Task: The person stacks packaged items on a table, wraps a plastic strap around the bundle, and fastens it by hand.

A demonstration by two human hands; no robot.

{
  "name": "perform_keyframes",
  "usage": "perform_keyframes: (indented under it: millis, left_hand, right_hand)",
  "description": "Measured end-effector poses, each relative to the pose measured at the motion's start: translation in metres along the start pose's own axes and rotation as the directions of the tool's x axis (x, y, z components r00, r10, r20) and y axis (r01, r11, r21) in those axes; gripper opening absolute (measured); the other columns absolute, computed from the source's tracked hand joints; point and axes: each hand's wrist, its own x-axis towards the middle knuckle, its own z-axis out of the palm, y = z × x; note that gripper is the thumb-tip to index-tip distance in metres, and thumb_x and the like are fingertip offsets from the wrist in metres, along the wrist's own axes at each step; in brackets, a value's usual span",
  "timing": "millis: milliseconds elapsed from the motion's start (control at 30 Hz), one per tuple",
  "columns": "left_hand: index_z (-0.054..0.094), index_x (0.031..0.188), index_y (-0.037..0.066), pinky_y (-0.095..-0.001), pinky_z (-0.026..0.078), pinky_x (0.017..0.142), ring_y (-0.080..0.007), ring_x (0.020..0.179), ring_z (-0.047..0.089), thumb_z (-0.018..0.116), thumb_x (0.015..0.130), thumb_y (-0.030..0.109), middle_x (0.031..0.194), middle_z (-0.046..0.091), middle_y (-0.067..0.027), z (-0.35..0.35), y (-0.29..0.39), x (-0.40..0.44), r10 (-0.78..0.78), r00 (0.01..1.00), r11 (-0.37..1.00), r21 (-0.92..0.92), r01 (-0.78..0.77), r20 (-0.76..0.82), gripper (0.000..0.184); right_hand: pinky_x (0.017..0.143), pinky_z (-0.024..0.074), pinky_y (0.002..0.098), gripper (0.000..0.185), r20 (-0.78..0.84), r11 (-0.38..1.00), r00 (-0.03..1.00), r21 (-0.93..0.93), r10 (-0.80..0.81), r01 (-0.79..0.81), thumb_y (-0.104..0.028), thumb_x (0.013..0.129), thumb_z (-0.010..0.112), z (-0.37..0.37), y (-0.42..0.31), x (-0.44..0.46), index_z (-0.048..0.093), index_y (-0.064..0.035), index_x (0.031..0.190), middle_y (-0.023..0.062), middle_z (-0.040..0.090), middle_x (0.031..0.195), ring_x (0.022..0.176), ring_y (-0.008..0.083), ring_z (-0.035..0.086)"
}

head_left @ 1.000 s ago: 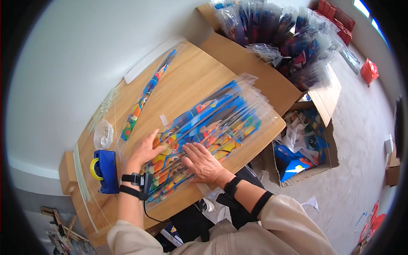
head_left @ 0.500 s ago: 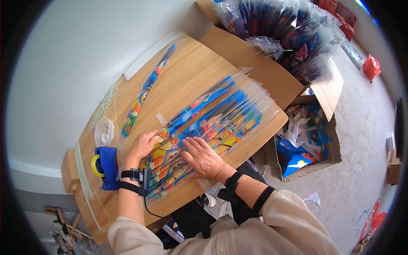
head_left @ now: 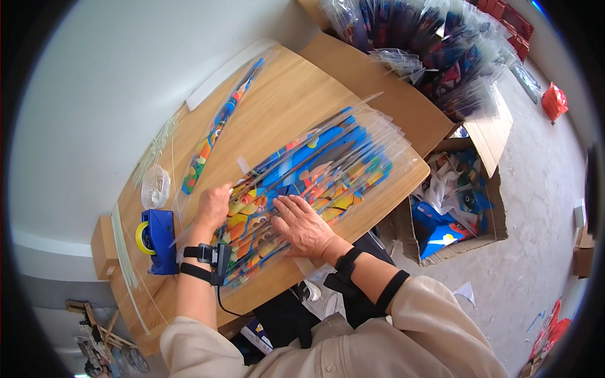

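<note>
Several colourful printed packs in clear sleeves (head_left: 315, 183) lie side by side, overlapping, on the wooden table (head_left: 290, 82). My right hand (head_left: 302, 228) rests flat on the packs near their lower edge, fingers spread. At the left edge of the packs my left hand (head_left: 216, 205) has its fingers curled together; what they pinch, if anything, is hidden. A single slim pack (head_left: 217, 132) lies apart, further left. A small white paper piece (head_left: 244, 165) lies just above the packs.
A blue tape dispenser (head_left: 162, 242) and a clear tub (head_left: 155, 188) stand at the left, beside thin white strips (head_left: 123, 252). Right of the table is an open carton (head_left: 498, 208) with printed pieces. Many sleeved packs (head_left: 435, 57) stand in a large box behind.
My left hand's fingers have closed from a spread pose, and it has shifted slightly left. The upper packs have spread and shifted a little. My right hand stays on the packs.
</note>
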Motion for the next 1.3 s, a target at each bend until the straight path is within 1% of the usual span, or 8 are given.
perform_keyframes:
  millis: [100,167,333,600,867,1000,1067,1300]
  left_hand:
    - [0.065,0.106,0.002,-0.0465,0.051,0.070,-0.0437,0.083,0.063,0.053,0.091,0.014,0.085,0.064,-0.0262,-0.002,-0.017,-0.007,0.097,0.975,0.994,-0.027,-0.104,-0.198,0.023]
    - [0.064,0.109,0.000,-0.0452,0.051,0.077,-0.0422,0.091,0.062,0.057,0.090,0.017,0.094,0.065,-0.0263,0.002,-0.033,-0.014,-0.025,0.999,1.000,-0.009,0.026,0.045,0.027]
    - [0.062,0.110,-0.007,-0.0423,0.045,0.096,-0.0389,0.110,0.056,0.066,0.083,0.025,0.115,0.062,-0.0227,-0.002,0.004,-0.022,0.015,0.997,0.990,-0.139,-0.003,0.080,0.042]
    - [0.060,0.087,0.000,-0.0512,0.049,0.070,-0.0450,0.079,0.062,0.049,0.082,0.001,0.077,0.063,-0.0262,0.001,0.019,-0.006,0.070,0.998,0.993,0.096,-0.069,-0.006,0.012]
    - [0.061,0.090,-0.001,-0.0498,0.050,0.072,-0.0426,0.082,0.063,0.051,0.082,0.002,0.084,0.064,-0.0245,0.017,0.039,-0.036,0.201,0.978,0.979,-0.002,-0.202,-0.057,0.014]
    - [0.062,0.091,-0.003,-0.0492,0.050,0.076,-0.0431,0.088,0.062,0.053,0.080,0.003,0.087,0.065,-0.0251,0.005,0.041,-0.043,0.127,0.990,0.987,-0.107,-0.119,0.068,0.016]
    - [0.062,0.094,-0.001,-0.0468,0.050,0.077,-0.0439,0.087,0.061,0.056,0.079,0.008,0.087,0.064,-0.0254,0.001,0.031,-0.038,0.160,0.943,0.987,-0.081,-0.142,0.292,0.018]
    - [0.064,0.094,0.001,-0.0474,0.050,0.074,-0.0418,0.086,0.063,0.059,0.075,0.009,0.089,0.065,-0.0251,0.005,0.036,-0.026,0.108,0.926,0.986,-0.158,-0.054,0.363,0.022]
  right_hand:
    - [0.116,0.0203,0.0466,0.084,0.006,1.000,1.000,-0.008,0.004,-0.004,-0.052,0.058,0.079,0.000,0.000,0.000,0.050,-0.0034,0.120,0.0247,0.043,0.142,0.136,0.0366,0.036]
    - [0.116,0.0204,0.0466,0.083,0.009,1.000,1.000,-0.006,0.004,-0.004,-0.052,0.059,0.079,0.000,0.000,0.001,0.050,-0.0035,0.120,0.0247,0.043,0.142,0.136,0.0365,0.036]
    - [0.116,0.0206,0.0465,0.083,0.005,1.000,1.000,-0.025,0.003,-0.003,-0.053,0.059,0.078,0.001,0.000,0.000,0.050,-0.0036,0.119,0.0247,0.043,0.141,0.136,0.0362,0.037]
    - [0.115,0.0217,0.0466,0.084,-0.016,1.000,1.000,-0.024,-0.006,0.005,-0.051,0.058,0.080,0.001,0.000,0.000,0.050,-0.0034,0.120,0.0252,0.044,0.140,0.135,0.0361,0.037]
    - [0.116,0.0193,0.0499,0.102,-0.184,0.995,0.978,0.017,-0.094,0.099,-0.046,0.054,0.083,-0.002,-0.007,0.009,0.041,-0.0047,0.138,0.0167,0.041,0.144,0.137,0.0334,0.035]
    - [0.115,0.0162,0.0568,0.100,-0.078,0.999,0.997,-0.032,0.011,-0.014,-0.039,0.056,0.083,-0.016,-0.016,0.029,0.041,-0.0055,0.140,0.0179,0.045,0.138,0.135,0.0339,0.037]
    - [0.114,0.0189,0.0553,0.103,0.053,0.996,0.995,-0.001,0.085,-0.085,-0.040,0.052,0.085,-0.015,-0.014,0.033,0.043,-0.0051,0.139,0.0176,0.049,0.129,0.128,0.0346,0.042]
    - [0.108,0.0302,0.0531,0.093,-0.083,0.995,0.996,-0.089,-0.041,0.033,-0.038,0.043,0.088,-0.007,-0.007,0.037,0.050,-0.0029,0.121,0.0163,0.053,0.114,0.115,0.0361,0.049]
